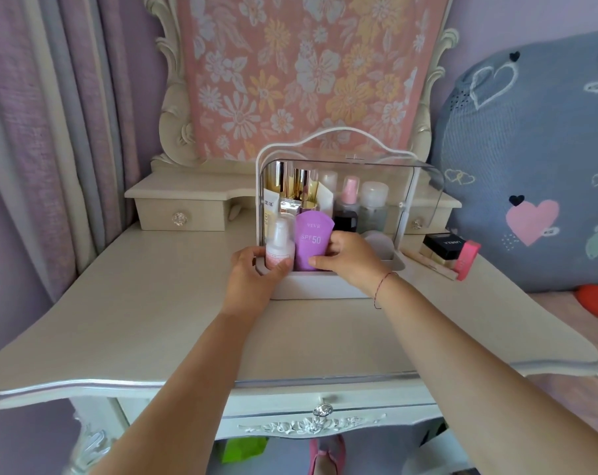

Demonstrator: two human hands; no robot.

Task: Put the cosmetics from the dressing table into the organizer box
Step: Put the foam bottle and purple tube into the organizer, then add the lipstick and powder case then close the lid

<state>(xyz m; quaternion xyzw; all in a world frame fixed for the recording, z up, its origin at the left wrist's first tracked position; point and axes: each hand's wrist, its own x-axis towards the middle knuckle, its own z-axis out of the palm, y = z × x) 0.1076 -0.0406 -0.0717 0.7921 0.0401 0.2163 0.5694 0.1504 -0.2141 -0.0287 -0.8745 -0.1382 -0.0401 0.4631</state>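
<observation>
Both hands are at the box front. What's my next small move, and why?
Probably release the purple tube with the right hand and reach for the black box right of the organizer: the tube already stands inside beside the spray bottle the left hand holds; that box lies outside.

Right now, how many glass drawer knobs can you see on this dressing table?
3: left knob on the small back-left drawer; right knob on the back-right drawer, seen through the clear door of the organizer box; front knob on the wide front drawer. Others may be hidden.
</observation>
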